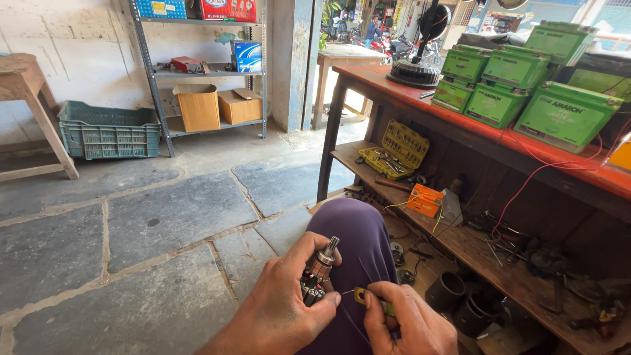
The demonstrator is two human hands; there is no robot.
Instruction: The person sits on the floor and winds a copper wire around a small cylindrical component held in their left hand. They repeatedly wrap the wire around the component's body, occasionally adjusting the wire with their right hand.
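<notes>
The left hand [282, 312] is wrapping its fingers around a small motor armature [317, 275] over the lap, with the toothed shaft tilting up and to the right — the long axis leaning away from the palm. Just to its right, the right hand [411, 322] is pinching a small flat tool [368, 297], its thin tip pointing left at the armature's lower end — nearly touching.

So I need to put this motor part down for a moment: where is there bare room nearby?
Bare stone floor lies left of the left hand, up to the green crate. The lower shelf by the right hand is crowded with tools; green batteries fill the red top.
</notes>
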